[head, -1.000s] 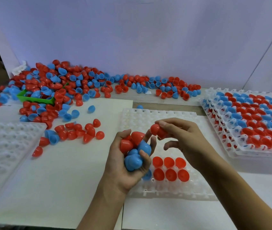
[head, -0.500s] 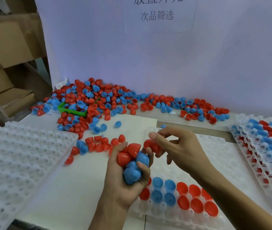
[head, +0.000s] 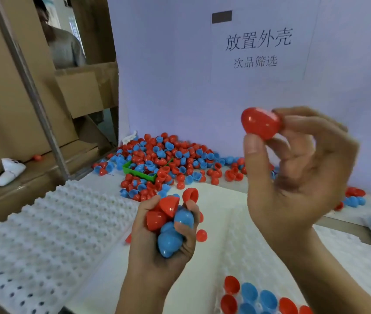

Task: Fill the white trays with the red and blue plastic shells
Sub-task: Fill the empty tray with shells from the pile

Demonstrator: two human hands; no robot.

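Your left hand (head: 157,232) fist-clenched round mixed shell cluster (head: 171,225). Your right hand (head: 293,177) raised, thumb and fingertips pinching single red shell (head: 260,125). Front tray (head: 259,250) partly filled.

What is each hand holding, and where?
Right hand pinches one red plastic shell by its sides. Left hand clutches a mixed red and blue shell handful.

Background clutter around your surface

To your left stand cardboard boxes (head: 5,91) behind a slanting grey metal post (head: 32,91), with a white cloth (head: 10,169) lying on a low box. A person in grey (head: 64,47) shows between the boxes. Ahead, a pale backboard (head: 168,87) carries a paper sign (head: 258,45) with printed characters and a dark rectangle. A green bin (head: 138,174) sits below it.
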